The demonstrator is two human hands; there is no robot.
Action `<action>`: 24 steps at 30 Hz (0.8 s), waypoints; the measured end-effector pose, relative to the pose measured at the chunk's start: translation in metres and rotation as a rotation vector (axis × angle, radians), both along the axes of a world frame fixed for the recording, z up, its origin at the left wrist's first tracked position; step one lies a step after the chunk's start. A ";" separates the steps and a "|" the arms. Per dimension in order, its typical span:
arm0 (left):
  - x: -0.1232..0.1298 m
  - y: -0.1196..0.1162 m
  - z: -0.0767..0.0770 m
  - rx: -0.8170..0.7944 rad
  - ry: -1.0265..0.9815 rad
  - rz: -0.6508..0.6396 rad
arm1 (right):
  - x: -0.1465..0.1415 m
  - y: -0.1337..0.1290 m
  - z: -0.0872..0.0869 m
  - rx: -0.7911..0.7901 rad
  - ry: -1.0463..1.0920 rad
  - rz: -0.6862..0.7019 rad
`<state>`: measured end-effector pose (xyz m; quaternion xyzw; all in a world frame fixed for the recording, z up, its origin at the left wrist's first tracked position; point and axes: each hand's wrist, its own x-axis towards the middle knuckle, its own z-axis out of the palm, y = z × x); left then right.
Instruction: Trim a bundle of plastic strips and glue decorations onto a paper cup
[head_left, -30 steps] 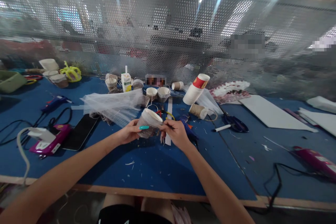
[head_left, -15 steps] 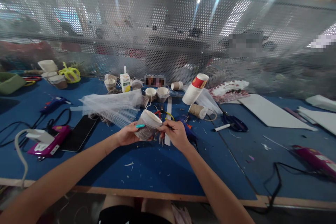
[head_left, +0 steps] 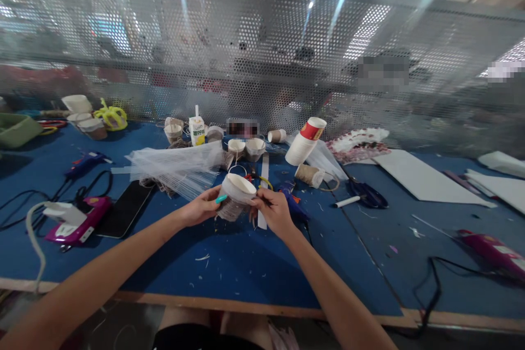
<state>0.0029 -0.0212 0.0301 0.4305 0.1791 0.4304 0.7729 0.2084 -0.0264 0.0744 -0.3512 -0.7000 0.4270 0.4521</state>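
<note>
A paper cup (head_left: 234,197), wrapped in grey-brown twine with a pale band below its rim, is held above the blue table, its mouth tilted toward me. My left hand (head_left: 204,206) grips it from the left side, the thumb with a turquoise nail against the band. On the right, my right hand (head_left: 274,209) pinches at the cup's edge near the rim; its fingertips are partly hidden. Behind the cup lie a white strip (head_left: 264,167) and a blue glue gun (head_left: 296,205). Beyond them stand more wrapped cups (head_left: 255,149).
White mesh sheets (head_left: 176,164) lie left of centre, beside a black phone (head_left: 127,209) and a magenta power strip (head_left: 77,224). Stacked paper cups (head_left: 305,142), a twine spool (head_left: 309,175), scissors (head_left: 371,194) and a marker (head_left: 346,201) are to the right. A perforated metal screen (head_left: 262,38) stands behind.
The cup has turned slightly in my hands and moved a little to the right, showing more of its mouth. My left hand has shifted with it; my right hand stays nearly in place.
</note>
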 end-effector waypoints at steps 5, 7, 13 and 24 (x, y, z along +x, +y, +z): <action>-0.004 -0.001 0.004 -0.032 0.041 -0.011 | -0.002 0.003 -0.009 0.022 -0.062 -0.024; -0.005 -0.003 0.006 -0.022 0.044 -0.027 | -0.003 0.004 -0.012 0.019 -0.085 -0.016; 0.004 -0.006 0.013 0.039 0.042 0.138 | -0.006 0.003 -0.015 -0.015 -0.111 0.008; 0.008 -0.008 0.015 0.081 0.059 0.228 | -0.011 0.003 -0.017 -0.019 -0.149 0.035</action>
